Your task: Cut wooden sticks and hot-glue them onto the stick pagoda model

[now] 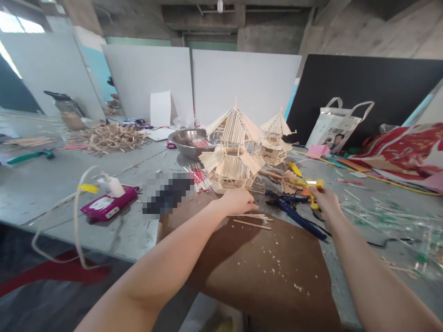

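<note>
My right hand point(328, 203) is wrapped round the handle of a yellow hot glue gun point(314, 183), which points left. My left hand point(238, 202) is closed, fingers curled, just in front of a pagoda model built of thin wooden sticks point(237, 166). What its fingers hold, if anything, is hidden. A few loose wooden sticks point(252, 224) lie below that hand on a brown board point(263, 272) dotted with pale crumbs. Between my hands lies a pair of blue-handled pliers point(301, 216). A second, smaller stick model point(275, 138) stands behind the first.
Left are a purple power strip point(110, 203) with a white plug and cable, a pixelated dark object point(168, 193) and a stick heap point(114, 137). A metal bowl point(188, 144) stands behind. Right are clear plastic scraps point(384, 216) and a white bag point(334, 127).
</note>
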### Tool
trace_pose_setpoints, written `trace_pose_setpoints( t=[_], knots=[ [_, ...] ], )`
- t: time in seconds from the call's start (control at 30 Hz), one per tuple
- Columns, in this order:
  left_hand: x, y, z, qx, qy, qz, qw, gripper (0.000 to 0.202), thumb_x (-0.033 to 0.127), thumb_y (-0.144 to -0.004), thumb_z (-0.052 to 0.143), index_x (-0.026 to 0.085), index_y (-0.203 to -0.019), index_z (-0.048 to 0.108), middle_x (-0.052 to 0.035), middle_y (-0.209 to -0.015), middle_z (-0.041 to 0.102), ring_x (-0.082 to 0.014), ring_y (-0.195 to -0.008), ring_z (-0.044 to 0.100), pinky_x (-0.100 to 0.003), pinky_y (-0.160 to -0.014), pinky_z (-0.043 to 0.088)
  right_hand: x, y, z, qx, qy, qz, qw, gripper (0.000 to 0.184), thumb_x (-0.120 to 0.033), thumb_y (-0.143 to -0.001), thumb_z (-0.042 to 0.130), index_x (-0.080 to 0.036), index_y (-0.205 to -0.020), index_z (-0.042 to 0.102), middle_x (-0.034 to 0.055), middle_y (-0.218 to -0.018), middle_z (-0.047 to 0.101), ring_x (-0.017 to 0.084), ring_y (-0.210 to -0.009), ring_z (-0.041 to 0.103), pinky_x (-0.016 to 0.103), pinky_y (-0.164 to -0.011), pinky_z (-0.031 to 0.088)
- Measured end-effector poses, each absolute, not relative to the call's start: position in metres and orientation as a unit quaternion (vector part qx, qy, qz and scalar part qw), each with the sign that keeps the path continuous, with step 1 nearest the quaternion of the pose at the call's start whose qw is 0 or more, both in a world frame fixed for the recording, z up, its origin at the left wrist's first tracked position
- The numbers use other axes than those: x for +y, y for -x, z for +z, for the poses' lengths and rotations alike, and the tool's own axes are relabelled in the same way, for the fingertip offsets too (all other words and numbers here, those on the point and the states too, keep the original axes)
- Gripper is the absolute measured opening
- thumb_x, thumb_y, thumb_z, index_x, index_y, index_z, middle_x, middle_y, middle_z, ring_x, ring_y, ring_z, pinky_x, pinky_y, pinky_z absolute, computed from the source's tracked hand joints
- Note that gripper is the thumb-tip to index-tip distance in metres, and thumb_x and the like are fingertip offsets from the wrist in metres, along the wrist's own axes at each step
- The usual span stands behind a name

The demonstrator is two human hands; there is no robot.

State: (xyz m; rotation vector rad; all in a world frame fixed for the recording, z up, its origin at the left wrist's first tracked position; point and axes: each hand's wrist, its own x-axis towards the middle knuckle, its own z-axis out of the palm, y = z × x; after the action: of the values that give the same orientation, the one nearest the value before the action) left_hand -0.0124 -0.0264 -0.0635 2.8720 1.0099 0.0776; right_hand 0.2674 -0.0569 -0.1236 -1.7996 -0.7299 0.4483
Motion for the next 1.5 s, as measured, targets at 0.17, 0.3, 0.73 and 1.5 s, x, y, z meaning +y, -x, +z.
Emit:
trace_pose_setpoints(
  t=[0.17, 0.3, 0.73, 1.5],
  knots=[
    [-0.027, 0.029, -0.042, 0.330, -0.941, -0.060, 0.051, 0.023, 0.023, -0.066, 0.046, 0.022, -0.083, 0.063, -0.0057, -0.089, 0.063, -0.0179, -0.076, 0.055, -0.026, -0.060, 0.037, -0.054, -0.276, -0.125, -0.348, 0.814, 0.114, 0.451, 0.025, -0.040, -0.063, 0.048, -0.016, -0.061, 0.053, 0.0035, -0.049, 0.050, 0.019, -0.053, 0.053, 0.028, -0.046, 0.038],
    [-0.025, 0.049, -0.029, 0.375, -0.920, -0.099, 0.048, 0.023, 0.025, -0.067, 0.045, 0.022, -0.080, 0.064, -0.0049, -0.084, 0.064, -0.0177, -0.071, 0.056, -0.026, -0.057, 0.037, -0.055, -0.276, -0.124, -0.403, 0.865, 0.050, 0.294, 0.038, -0.048, -0.064, 0.045, -0.014, -0.075, 0.057, 0.0135, -0.068, 0.059, 0.027, -0.071, 0.057, 0.035, -0.057, 0.039],
    [-0.030, 0.055, -0.072, 0.353, -0.933, -0.066, 0.034, 0.019, 0.034, -0.065, 0.051, 0.019, -0.071, 0.059, -0.0049, -0.075, 0.062, -0.0175, -0.068, 0.056, -0.025, -0.056, 0.038, -0.069, -0.268, -0.100, -0.305, 0.813, -0.137, 0.476, 0.045, -0.047, -0.073, 0.035, -0.011, -0.097, 0.047, 0.0173, -0.092, 0.056, 0.028, -0.089, 0.052, 0.035, -0.069, 0.038],
    [-0.042, -0.001, -0.020, 0.267, -0.491, 0.550, 0.620, 0.007, 0.024, -0.076, 0.041, 0.018, -0.078, 0.043, 0.0092, -0.046, 0.038, -0.0007, -0.024, 0.021, -0.015, -0.027, 0.010, -0.059, -0.254, -0.118, -0.408, 0.790, 0.018, 0.457, 0.047, -0.051, -0.066, 0.041, -0.010, -0.086, 0.054, 0.0011, -0.044, 0.051, 0.019, -0.045, 0.052, 0.028, -0.048, 0.035]
  ],
)
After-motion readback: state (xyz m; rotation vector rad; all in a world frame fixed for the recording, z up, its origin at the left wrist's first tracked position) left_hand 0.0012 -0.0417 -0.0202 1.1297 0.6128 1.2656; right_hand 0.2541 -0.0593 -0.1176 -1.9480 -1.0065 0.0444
